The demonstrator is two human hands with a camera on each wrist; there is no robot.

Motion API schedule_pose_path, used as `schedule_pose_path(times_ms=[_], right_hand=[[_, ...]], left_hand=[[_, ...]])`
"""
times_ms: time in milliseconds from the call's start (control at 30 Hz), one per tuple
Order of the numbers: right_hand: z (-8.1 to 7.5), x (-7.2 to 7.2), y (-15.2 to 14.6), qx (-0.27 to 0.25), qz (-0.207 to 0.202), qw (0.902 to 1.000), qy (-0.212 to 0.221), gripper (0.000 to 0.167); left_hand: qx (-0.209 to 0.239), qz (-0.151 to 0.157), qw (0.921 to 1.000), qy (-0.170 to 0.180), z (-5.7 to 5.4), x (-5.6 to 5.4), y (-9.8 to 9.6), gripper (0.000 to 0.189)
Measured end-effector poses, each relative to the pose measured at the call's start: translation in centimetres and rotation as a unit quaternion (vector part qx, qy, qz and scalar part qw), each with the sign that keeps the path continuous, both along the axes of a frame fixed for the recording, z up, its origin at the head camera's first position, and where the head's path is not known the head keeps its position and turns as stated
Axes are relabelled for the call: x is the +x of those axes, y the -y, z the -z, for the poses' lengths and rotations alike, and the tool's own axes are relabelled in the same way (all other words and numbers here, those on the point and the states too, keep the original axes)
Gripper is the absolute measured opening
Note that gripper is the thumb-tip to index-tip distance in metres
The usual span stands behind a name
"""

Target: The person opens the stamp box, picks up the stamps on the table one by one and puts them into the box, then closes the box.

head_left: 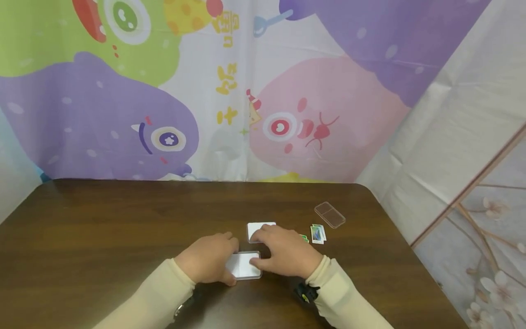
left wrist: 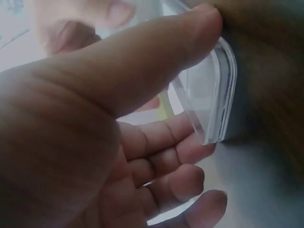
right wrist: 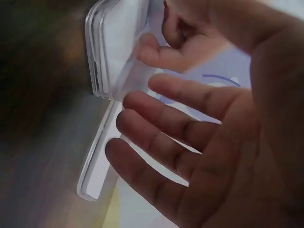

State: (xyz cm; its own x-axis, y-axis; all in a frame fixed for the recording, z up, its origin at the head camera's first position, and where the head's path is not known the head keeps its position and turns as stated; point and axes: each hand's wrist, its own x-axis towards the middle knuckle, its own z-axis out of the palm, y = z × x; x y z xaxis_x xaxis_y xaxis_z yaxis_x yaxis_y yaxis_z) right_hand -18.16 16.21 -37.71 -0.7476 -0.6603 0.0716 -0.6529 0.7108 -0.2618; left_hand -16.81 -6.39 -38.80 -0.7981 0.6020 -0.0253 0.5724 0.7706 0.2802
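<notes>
A clear plastic case (head_left: 248,265) with white inside lies before me on the brown table. My left hand (head_left: 205,258) grips its left end, the thumb on the near edge and fingers toward the far edge. In the left wrist view the clear rim of the case (left wrist: 228,90) shows past that thumb. My right hand (head_left: 289,251) has its thumb at the case's right end, and its loosely spread fingers reach over a second white-filled case (head_left: 255,230). The right wrist view shows this second case (right wrist: 97,175) right by the fingertips. Part of it is hidden under the hand.
To the right lie small picture cards (head_left: 317,234), overlapping. Behind them is an empty clear tray or lid (head_left: 330,214). A green-edged card (head_left: 304,238) peeks out beside my right hand. A cartoon-printed cloth (head_left: 222,151) hangs along the table's far edge.
</notes>
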Motion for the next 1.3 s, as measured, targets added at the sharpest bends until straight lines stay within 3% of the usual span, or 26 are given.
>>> schedule_pose_path(times_ms=[167, 333, 933, 1300], right_hand=[[0.6, 0.3, 0.5, 0.042, -0.033, 0.9962, 0.068, 0.056], [0.7, 0.1, 0.4, 0.074, -0.05, 0.9912, 0.098, 0.06], [0.9, 0.1, 0.0, 0.095, -0.058, 0.9899, 0.087, 0.053], [0.5, -0.3, -0.3, 0.094, -0.065, 0.9891, 0.092, 0.046]], left_hand=[[-0.004, 0.018, 0.9997, -0.018, 0.2, 0.2, -0.4, 0.056], [-0.007, 0.03, 0.9987, -0.04, 0.3, 0.7, -0.8, 0.055], [0.009, 0.045, 0.9972, -0.058, 0.7, 1.0, -1.5, 0.063], [-0.007, 0.031, 0.9993, -0.019, 0.0, 0.6, -0.7, 0.06]])
